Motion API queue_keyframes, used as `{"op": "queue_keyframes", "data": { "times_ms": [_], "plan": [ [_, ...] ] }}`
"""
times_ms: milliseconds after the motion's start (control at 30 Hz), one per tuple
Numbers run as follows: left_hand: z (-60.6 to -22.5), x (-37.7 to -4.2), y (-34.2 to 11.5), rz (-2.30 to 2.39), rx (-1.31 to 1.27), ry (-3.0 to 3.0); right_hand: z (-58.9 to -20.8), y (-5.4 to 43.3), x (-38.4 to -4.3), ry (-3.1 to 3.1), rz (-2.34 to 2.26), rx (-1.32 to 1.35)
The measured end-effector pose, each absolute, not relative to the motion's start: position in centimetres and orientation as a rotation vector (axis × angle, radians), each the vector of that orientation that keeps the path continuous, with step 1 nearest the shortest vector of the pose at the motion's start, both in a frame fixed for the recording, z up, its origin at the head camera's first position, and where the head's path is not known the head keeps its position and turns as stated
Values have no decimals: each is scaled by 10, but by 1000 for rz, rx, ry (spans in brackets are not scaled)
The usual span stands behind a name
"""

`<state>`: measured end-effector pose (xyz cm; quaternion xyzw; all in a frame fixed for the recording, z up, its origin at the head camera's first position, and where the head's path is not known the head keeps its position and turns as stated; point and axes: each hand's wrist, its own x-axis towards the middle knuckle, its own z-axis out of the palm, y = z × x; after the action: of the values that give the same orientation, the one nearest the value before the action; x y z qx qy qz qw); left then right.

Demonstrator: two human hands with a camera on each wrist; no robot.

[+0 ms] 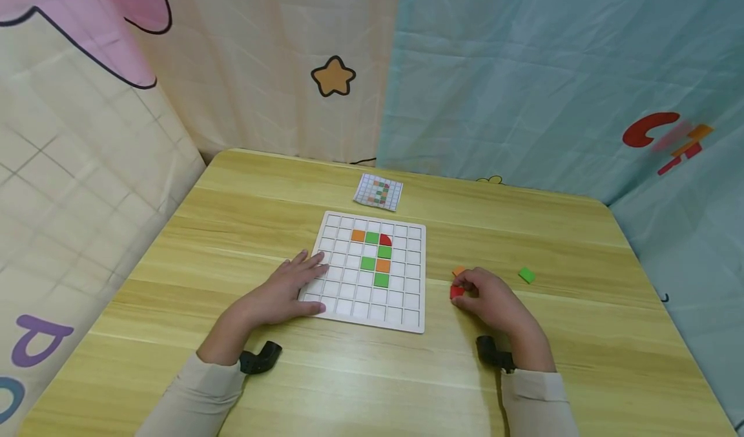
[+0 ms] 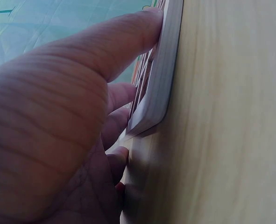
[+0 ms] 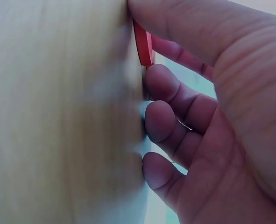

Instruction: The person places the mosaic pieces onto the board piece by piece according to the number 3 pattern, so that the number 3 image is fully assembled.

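A white grid board (image 1: 401, 308) lies on the table with orange, green and red tiles set in some of its squares. My left hand (image 1: 285, 292) rests on the board's left edge with the fingers spread. In the left wrist view the thumb (image 2: 133, 35) lies over the board's rim (image 2: 163, 79). To the right of the board, my right hand (image 1: 494, 298) pinches a red tile (image 1: 456, 292) between thumb and forefinger, close to the table. The right wrist view shows that red tile (image 3: 143, 44) at the thumb, with the other fingers curled. An orange tile (image 1: 459, 271) lies just beyond it, partly hidden.
A small printed grid card (image 1: 366, 195) with a coloured pattern lies behind the board. One loose green tile (image 1: 526, 275) is to the right of my right hand. The wooden table (image 1: 279, 204) ends at hanging curtains (image 1: 500, 88) on the far side.
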<state>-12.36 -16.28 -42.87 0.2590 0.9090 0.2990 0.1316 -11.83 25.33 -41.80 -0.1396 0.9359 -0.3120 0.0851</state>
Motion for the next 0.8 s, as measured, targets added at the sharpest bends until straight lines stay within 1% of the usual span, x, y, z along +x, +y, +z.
{"op": "queue_keyframes", "data": {
  "times_ms": [333, 800],
  "plan": [
    [-428, -123, -162, 867, 740, 2633, -418, 253, -119, 2799, -921, -452],
    [-429, -123, -163, 865, 747, 2633, -420, 253, -120, 2780, -972, -368]
  ]
}}
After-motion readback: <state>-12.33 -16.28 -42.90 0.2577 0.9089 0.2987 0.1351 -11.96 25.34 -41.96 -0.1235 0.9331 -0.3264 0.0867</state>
